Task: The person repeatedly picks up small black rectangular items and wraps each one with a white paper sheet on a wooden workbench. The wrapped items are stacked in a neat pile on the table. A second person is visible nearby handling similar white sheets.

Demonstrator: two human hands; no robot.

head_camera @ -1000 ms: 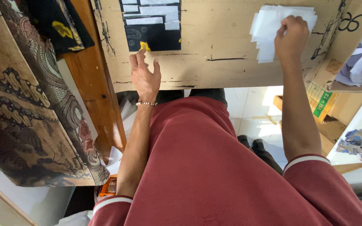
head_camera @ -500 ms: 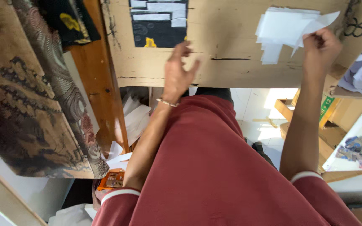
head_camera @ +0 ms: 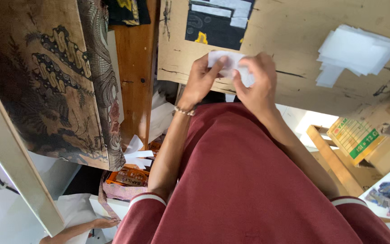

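Over worn plywood tabletop [head_camera: 294, 86], left hand [head_camera: 199, 81] and right hand [head_camera: 256, 83], grips pinching thin white paper slip [head_camera: 224, 61].

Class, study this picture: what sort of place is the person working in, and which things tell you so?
Probably a small textile or craft workshop. Patterned batik-like cloth hangs at one side, a stack of white paper pieces lies on the worn wooden worktable, and both hands hold a white paper piece.
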